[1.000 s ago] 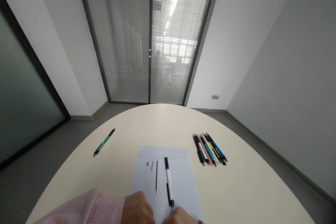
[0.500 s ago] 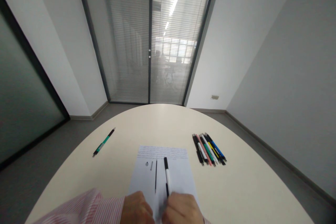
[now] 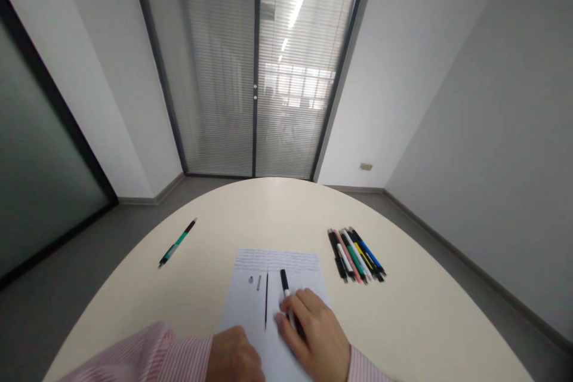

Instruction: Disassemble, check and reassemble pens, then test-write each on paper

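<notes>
A sheet of paper point(image 3: 244, 304) with handwriting along its top lies before me. On it rest a thin dark pen refill point(image 3: 267, 301), a small spring point(image 3: 258, 282) and a tiny round part point(image 3: 250, 279). The black-and-white pen barrel point(image 3: 284, 282) lies to the right of the refill. My right hand point(image 3: 316, 331) is over this barrel, thumb and fingers curled around its lower part and hiding it. Down at the bottom edge, my left hand point(image 3: 237, 355) is closed on the paper's lower left; its fingertips and anything in them are hidden.
A green-and-black pen point(image 3: 178, 243) lies alone at the left of the round table point(image 3: 277, 209). Several pens point(image 3: 356, 255) lie side by side right of the paper. Beyond the table stand a glass partition with blinds point(image 3: 219, 71) and white walls.
My right hand has moved up and right from beside my left hand, opening from a fist and coming over the pen barrel. My left hand has stayed nearly still.
</notes>
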`<state>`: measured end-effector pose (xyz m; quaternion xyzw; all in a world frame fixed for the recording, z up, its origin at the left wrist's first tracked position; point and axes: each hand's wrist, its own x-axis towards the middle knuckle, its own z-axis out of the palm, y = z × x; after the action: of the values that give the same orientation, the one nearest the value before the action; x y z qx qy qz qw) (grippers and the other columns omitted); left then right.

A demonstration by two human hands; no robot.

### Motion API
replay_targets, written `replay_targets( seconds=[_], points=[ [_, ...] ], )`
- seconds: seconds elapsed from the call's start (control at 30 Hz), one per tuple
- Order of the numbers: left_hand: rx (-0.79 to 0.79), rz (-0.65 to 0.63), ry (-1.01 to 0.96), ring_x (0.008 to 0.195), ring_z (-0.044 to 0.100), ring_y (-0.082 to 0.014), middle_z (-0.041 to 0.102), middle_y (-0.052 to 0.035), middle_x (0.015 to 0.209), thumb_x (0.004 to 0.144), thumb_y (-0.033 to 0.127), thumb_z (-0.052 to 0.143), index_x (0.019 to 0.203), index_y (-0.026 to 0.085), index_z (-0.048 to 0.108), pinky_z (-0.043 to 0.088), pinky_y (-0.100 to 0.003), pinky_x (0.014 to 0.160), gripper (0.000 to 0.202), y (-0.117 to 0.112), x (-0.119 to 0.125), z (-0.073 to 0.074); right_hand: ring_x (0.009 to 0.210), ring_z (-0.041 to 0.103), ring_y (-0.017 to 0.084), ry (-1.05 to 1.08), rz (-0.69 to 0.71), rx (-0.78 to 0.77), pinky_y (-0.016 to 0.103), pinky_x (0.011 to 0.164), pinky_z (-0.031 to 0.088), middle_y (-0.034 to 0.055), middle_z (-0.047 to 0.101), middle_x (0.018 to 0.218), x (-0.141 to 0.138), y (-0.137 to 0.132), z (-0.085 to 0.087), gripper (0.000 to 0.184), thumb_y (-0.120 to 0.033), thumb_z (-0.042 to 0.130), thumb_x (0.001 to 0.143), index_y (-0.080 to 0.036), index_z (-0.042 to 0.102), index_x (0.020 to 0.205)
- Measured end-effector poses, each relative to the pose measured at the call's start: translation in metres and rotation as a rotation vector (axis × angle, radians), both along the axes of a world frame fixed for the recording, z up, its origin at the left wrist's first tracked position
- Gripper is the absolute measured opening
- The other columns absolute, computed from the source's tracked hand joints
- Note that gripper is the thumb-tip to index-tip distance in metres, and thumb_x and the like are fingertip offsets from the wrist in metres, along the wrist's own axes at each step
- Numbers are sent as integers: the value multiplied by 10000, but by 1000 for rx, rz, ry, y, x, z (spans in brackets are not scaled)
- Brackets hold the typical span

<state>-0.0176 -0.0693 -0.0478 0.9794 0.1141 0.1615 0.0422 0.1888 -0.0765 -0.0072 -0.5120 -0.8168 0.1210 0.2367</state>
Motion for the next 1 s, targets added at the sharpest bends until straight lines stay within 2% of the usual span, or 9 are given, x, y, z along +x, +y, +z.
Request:
replay_targets(
  seconds=[0.07,0.17,0.27,0.37,0.5,0.6,0.73,0.87,1.0],
  points=[
    [8,5,-10,671,599,-130,654,-28,840,937,260,489,864,172,637,509,-273,627,187,1,4,-4,773,556,207,23,-5,-4,323,686,446,46,585,796,1,0,1,45,-172,505,869,-190,542,851],
    [60,96,-133,462,485,-125,520,17,471,970,268,355,532,187,525,393,-253,477,476,1,12,7,739,555,196,71,-6,8,298,641,437,35,574,758,2,0,4,91,-115,488,851,-193,534,836],
    [24,180,-212,544,531,-154,576,-7,605,983,345,255,709,204,564,396,-278,504,437,6,17,34,690,544,176,158,13,82,270,594,423,17,545,711,3,-2,6,113,-99,469,841,-200,518,822],
    [36,235,-285,648,576,-169,613,-41,724,987,224,267,902,167,580,452,-273,564,329,20,17,50,646,529,153,261,31,165,253,576,424,2,521,704,5,-3,5,95,-121,454,850,-209,489,851],
    [293,245,-294,767,616,-198,668,-87,852,993,169,248,950,119,603,514,-316,688,362,36,14,38,580,506,125,426,-27,197,228,556,445,-37,479,666,6,-4,1,105,-156,476,850,-224,424,912],
    [421,281,-315,756,636,-200,691,-93,866,988,129,228,858,107,622,533,-319,668,416,38,16,27,599,536,125,498,-45,200,233,601,476,-43,509,675,6,-4,-1,307,-143,479,844,-211,383,1128],
    [467,256,-281,695,650,-181,698,-85,815,985,123,235,788,110,626,544,-290,617,439,34,19,35,650,583,122,521,-10,205,229,658,502,-21,572,738,6,-3,-2,503,-115,465,846,-213,311,1315],
    [449,220,-236,651,643,-168,679,-78,742,987,125,220,777,114,621,537,-265,578,452,33,20,45,660,593,117,502,-17,240,223,684,506,-13,579,755,6,-3,-5,510,-120,481,849,-210,335,1329],
    [429,183,-228,690,641,-176,677,-83,774,983,122,241,810,105,616,541,-270,596,413,33,20,43,593,586,107,508,-27,231,196,602,503,-23,575,726,6,-5,-5,485,-129,465,862,-215,341,1323]
  ],
)
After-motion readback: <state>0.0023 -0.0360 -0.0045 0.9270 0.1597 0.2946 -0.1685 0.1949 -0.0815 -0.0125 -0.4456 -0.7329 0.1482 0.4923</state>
